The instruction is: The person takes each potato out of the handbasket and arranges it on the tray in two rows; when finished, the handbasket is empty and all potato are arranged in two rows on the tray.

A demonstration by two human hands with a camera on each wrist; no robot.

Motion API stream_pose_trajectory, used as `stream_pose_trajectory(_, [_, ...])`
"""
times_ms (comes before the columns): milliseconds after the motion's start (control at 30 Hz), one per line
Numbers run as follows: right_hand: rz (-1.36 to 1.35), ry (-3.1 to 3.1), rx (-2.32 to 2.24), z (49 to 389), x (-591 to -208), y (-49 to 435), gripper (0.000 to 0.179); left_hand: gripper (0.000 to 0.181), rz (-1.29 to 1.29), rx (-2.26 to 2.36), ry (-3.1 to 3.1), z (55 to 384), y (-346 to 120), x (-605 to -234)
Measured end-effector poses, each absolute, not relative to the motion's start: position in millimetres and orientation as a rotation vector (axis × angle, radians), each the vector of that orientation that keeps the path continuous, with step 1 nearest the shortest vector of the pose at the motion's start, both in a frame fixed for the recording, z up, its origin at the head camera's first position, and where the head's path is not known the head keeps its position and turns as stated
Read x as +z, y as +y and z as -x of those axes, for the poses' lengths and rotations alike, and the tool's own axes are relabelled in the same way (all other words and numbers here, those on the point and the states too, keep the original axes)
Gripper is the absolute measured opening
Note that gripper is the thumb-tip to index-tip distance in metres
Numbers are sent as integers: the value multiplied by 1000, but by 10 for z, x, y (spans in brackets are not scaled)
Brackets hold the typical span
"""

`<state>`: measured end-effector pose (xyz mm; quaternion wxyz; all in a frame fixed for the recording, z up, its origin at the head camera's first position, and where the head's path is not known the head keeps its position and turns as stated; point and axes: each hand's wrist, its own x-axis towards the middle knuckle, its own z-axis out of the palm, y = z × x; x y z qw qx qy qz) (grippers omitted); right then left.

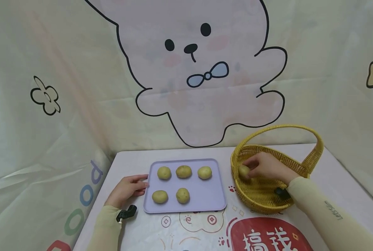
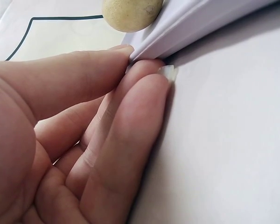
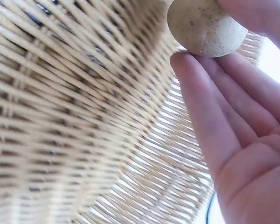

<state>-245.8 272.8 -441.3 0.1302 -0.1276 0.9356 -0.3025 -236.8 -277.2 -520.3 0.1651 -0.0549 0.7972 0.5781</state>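
A lilac tray (image 1: 205, 200) lies on the table with several small potatoes on it, among them one at the back left (image 1: 164, 173) and one at the front (image 1: 183, 195). My left hand (image 1: 128, 188) rests flat on the table with its fingertips (image 2: 149, 70) touching the tray's left edge (image 2: 186, 28); a potato (image 2: 130, 13) shows just above that edge. My right hand (image 1: 264, 166) reaches into the yellow wicker basket (image 1: 261, 198) and pinches a potato (image 1: 244, 171) between thumb and fingers. The right wrist view shows this potato (image 3: 206, 28) against the woven wall (image 3: 74, 116).
The basket has a tall arched handle (image 1: 318, 143) over my right wrist. A cloth backdrop with a cartoon bear (image 1: 202, 69) hangs close behind the table. The table's front carries a printed red sign (image 1: 264, 237).
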Motion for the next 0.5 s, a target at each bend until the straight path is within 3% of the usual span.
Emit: stream_pose_trajectory(500, [264,2838,-944,1731,-3867,2665,55,56,151,1640,2260,2355,-2746,-5177])
